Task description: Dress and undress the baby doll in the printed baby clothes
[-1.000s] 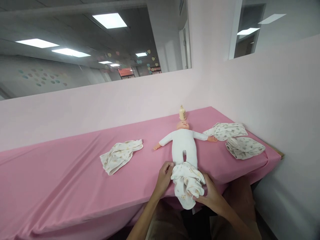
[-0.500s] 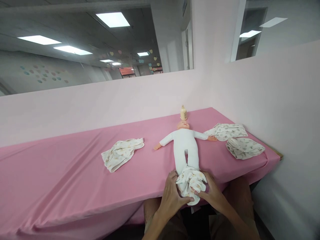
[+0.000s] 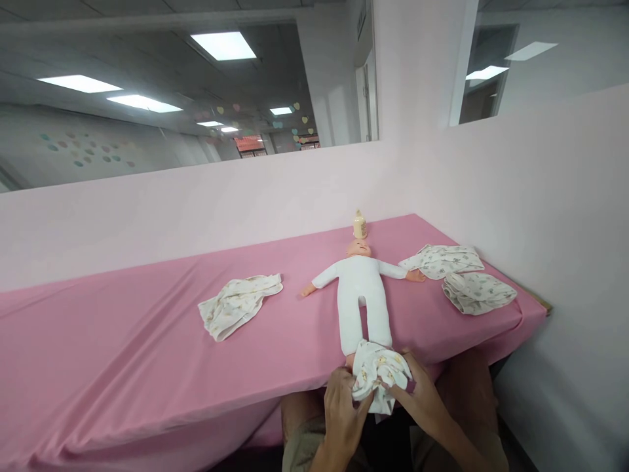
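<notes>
A baby doll (image 3: 362, 288) in a white bodysuit lies face up on the pink table (image 3: 147, 341), arms spread, legs toward me. At its feet, right at the table's near edge, a bunched printed baby garment (image 3: 377, 375) covers the feet. My left hand (image 3: 344, 410) is closed on the garment's left side. My right hand (image 3: 420, 396) grips its right side. Both hands sit just below the table edge.
A crumpled printed cloth (image 3: 238, 303) lies left of the doll. Two folded printed garments (image 3: 462, 275) rest at the right end. A baby bottle (image 3: 360, 225) stands behind the doll's head. Pink partition walls border the table at the back and right.
Both hands and the bunched garment have slid down the doll's legs toward me, from the knees to the feet. My left hand has closed onto the garment.
</notes>
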Demonstrator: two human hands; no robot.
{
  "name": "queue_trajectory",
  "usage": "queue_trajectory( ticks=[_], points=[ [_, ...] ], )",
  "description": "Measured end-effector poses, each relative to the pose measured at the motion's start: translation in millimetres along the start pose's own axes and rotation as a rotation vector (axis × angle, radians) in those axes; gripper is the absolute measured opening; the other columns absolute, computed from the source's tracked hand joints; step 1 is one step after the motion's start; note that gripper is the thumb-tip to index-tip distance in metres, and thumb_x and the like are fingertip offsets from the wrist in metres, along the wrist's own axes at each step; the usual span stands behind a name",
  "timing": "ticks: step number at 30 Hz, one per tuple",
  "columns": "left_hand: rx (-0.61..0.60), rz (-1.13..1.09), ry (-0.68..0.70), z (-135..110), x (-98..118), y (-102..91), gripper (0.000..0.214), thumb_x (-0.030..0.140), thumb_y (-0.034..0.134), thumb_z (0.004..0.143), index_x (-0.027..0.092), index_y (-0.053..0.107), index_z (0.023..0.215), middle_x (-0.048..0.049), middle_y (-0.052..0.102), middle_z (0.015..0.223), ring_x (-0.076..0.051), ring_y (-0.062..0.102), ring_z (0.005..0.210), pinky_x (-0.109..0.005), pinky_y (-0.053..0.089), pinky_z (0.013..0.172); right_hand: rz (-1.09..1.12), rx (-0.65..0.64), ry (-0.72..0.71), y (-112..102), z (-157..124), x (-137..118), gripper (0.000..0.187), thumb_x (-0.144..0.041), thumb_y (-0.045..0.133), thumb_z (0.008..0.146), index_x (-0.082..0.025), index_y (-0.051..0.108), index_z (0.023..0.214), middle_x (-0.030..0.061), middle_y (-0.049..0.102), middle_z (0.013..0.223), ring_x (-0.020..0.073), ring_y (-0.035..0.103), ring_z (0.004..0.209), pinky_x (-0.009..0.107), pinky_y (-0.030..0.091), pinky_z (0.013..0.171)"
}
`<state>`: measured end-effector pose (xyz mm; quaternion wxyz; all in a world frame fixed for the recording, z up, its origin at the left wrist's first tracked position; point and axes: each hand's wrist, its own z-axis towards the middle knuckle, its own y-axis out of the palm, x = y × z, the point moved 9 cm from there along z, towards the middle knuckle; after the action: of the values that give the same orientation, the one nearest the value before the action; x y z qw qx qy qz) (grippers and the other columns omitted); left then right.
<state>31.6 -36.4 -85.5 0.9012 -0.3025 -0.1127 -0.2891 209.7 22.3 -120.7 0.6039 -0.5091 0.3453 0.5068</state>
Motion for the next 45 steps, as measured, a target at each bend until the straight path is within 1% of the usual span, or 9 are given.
queue_trajectory(
  ticks=[6, 10, 15, 24, 27, 30, 34, 39, 45],
  points=[
    [-0.275, -0.153, -0.543, -24.2, -32.2, 26.5, 0.032, 0.047, 0.059, 0.083, 0.016, 0.058, 0.076, -0.0034, 0.062, 0.070, -0.017, 0.057, 0.063, -0.028, 0.047, 0.060, 0.030, -0.065, 0.122, 7.5, -4.7, 6.1, 0.028, -0.032, 0.064, 0.075, -0.019, 0.061, 0.099, 0.0048, 0.068, 0.094, 0.0245, 0.063, 0.091, 0.037, 0.051, 0.085],
    [-0.307, -0.278, -0.757, -37.1, -35.9, 33.1, 0.037, 0.054, 0.059, 0.080, 0.017, 0.055, 0.079, -0.0028, 0.061, 0.073, -0.018, 0.055, 0.066, -0.029, 0.046, 0.061, 0.116, -0.078, 0.166, 11.1, -8.8, 10.7, 0.022, -0.033, 0.065, 0.075, -0.020, 0.059, 0.091, 0.0031, 0.067, 0.088, 0.0230, 0.063, 0.086, 0.036, 0.053, 0.080],
    [-0.286, -0.352, -0.774, -40.0, -31.8, 34.9, 0.035, 0.052, 0.059, 0.080, 0.019, 0.049, 0.075, -0.0011, 0.055, 0.072, -0.016, 0.049, 0.065, -0.028, 0.042, 0.061, 0.244, -0.062, 0.237, 15.1, -14.9, 19.3, 0.028, -0.031, 0.067, 0.073, -0.022, 0.060, 0.098, 0.0037, 0.069, 0.097, 0.0262, 0.064, 0.097, 0.040, 0.052, 0.088],
    [-0.323, -0.571, -0.897, -28.1, -26.2, 32.2, 0.026, 0.034, 0.062, 0.076, 0.019, 0.044, 0.067, 0.0031, 0.045, 0.065, -0.012, 0.042, 0.062, -0.024, 0.041, 0.059, 0.379, -0.074, 0.306, 13.3, -15.4, 0.7, 0.045, -0.026, 0.064, 0.069, -0.019, 0.062, 0.114, 0.0086, 0.068, 0.115, 0.0302, 0.062, 0.109, 0.046, 0.048, 0.098],
    [-0.387, -0.710, -0.966, -23.5, -22.6, 33.9, 0.017, 0.028, 0.065, 0.072, 0.016, 0.054, 0.078, 0.0006, 0.055, 0.072, -0.013, 0.049, 0.067, -0.025, 0.044, 0.063, 0.309, -0.110, 0.265, 10.7, -16.9, -3.6, 0.045, -0.026, 0.063, 0.071, -0.019, 0.062, 0.115, 0.0087, 0.068, 0.116, 0.0296, 0.062, 0.110, 0.045, 0.047, 0.099],
    [-0.459, -0.848, -1.042, -25.0, -18.9, 36.8, 0.028, 0.029, 0.066, 0.072, 0.014, 0.060, 0.095, -0.0033, 0.063, 0.084, -0.016, 0.056, 0.075, -0.026, 0.047, 0.067, 0.169, -0.196, 0.216, 11.7, -18.5, -2.3, 0.044, -0.025, 0.064, 0.071, -0.025, 0.063, 0.115, 0.0054, 0.070, 0.112, 0.0293, 0.063, 0.106, 0.044, 0.049, 0.095],
    [-0.582, -0.935, -0.962, -21.9, -9.5, 35.6, 0.042, 0.036, 0.073, 0.070, 0.014, 0.063, 0.104, -0.0066, 0.066, 0.094, -0.019, 0.059, 0.085, -0.028, 0.048, 0.076, 0.089, -0.245, 0.149, 7.4, -17.1, -7.4, 0.043, -0.026, 0.064, 0.073, -0.027, 0.064, 0.115, 0.0051, 0.071, 0.109, 0.0299, 0.064, 0.103, 0.045, 0.050, 0.093],
    [-0.762, -1.064, -0.850, -11.0, 3.4, 27.3, 0.052, 0.041, 0.080, 0.065, 0.016, 0.064, 0.107, -0.0060, 0.065, 0.096, -0.019, 0.058, 0.087, -0.027, 0.046, 0.077, 0.362, -0.464, 0.159, 3.5, -16.5, -37.7, 0.049, -0.029, 0.071, 0.072, -0.023, 0.063, 0.120, 0.0065, 0.069, 0.112, 0.0285, 0.063, 0.104, 0.040, 0.049, 0.093],
    [-0.985, -1.073, -0.822, 10.7, 2.7, 4.4, 0.052, 0.048, 0.083, 0.053, 0.015, 0.058, 0.085, 0.0012, 0.053, 0.071, -0.008, 0.043, 0.060, -0.018, 0.032, 0.055, 0.320, -0.856, 0.210, -11.1, -21.5, -47.0, 0.063, -0.037, 0.084, 0.055, -0.019, 0.066, 0.113, 0.0051, 0.069, 0.105, 0.0268, 0.063, 0.098, 0.033, 0.051, 0.083]
  ],
)
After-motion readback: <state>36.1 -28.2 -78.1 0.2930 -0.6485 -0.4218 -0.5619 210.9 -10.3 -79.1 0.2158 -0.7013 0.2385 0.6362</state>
